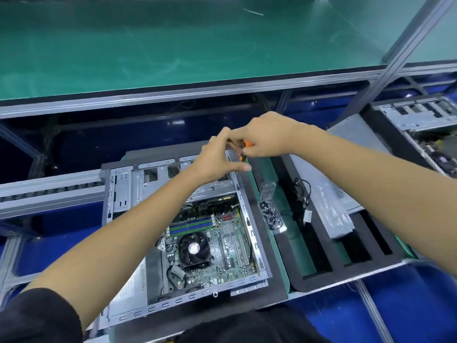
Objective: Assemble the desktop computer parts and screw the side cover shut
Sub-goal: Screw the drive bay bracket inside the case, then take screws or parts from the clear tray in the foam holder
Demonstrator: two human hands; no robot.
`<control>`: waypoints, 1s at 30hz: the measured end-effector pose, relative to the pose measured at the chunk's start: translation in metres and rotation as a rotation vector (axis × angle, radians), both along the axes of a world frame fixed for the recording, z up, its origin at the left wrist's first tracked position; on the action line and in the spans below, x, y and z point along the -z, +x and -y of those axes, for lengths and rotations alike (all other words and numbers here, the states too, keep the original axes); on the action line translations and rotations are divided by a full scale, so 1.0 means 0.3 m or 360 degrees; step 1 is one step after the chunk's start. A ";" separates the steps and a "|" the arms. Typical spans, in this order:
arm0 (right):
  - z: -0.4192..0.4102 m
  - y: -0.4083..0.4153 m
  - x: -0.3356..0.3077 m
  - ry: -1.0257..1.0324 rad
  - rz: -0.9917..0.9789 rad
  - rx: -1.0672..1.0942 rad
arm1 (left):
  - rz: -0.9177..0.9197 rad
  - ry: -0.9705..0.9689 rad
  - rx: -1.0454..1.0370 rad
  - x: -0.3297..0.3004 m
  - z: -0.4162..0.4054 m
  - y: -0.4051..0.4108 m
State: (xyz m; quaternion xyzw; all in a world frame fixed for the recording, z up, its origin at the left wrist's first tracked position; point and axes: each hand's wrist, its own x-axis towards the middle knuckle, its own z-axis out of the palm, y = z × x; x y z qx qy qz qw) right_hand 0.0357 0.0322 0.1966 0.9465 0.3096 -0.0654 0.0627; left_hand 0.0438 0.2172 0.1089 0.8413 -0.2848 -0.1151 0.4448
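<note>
You are reaching both arms over the open computer case (pixel 128 194), which is lying on its side on a dark foam pad (pixel 269 297) on the table, with its open face turned up at you. Your hands are meeting above the far right corner of the case. Your right hand (pixel 268 138) is closing its fingers around a screwdriver (pixel 244 149) with an orange and black handle, its tip pointing down toward the case's far right edge. Your left hand (pixel 217 159) is curling just beside it, thumb and fingers pinching in at the shaft of the screwdriver; whether they are touching it or a screw is too blurred to tell.

Inside the case, the green motherboard (pixel 230 246) is sitting in the near right part, with a round black CPU fan (pixel 194 248) near its middle and blue and green memory slots (pixel 191 225) just beyond the fan. Bare metal drive bays are filling the far left part of the case.

To the right of the case, a clear bag of small dark screws (pixel 272 215) is lying on a green mat (pixel 296 246). Farther right, a black foam tray (pixel 329 266) with long slots is holding a black cable (pixel 303 191) and a grey metal side cover (pixel 346 169). A second open case (pixel 420 115) is sitting at the far right edge.
</note>
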 end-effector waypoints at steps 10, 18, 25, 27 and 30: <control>0.333 -0.145 0.126 0.0119 -0.0113 0.0148 | 0.0352 0.1126 0.0289 0.102 0.289 -0.207; 0.534 -0.236 0.428 0.0284 -0.0376 0.0337 | -0.0211 0.1461 -0.0075 0.304 0.475 -0.293; 0.599 -0.289 0.590 0.0489 -0.0324 0.0506 | -0.0466 0.1331 -0.0501 0.418 0.532 -0.302; 0.606 -0.306 0.620 0.0492 -0.0298 0.0508 | -0.0501 0.1294 -0.0553 0.431 0.540 -0.293; 0.616 -0.319 0.648 0.0508 -0.0275 0.0515 | -0.0515 0.1290 -0.0591 0.446 0.556 -0.280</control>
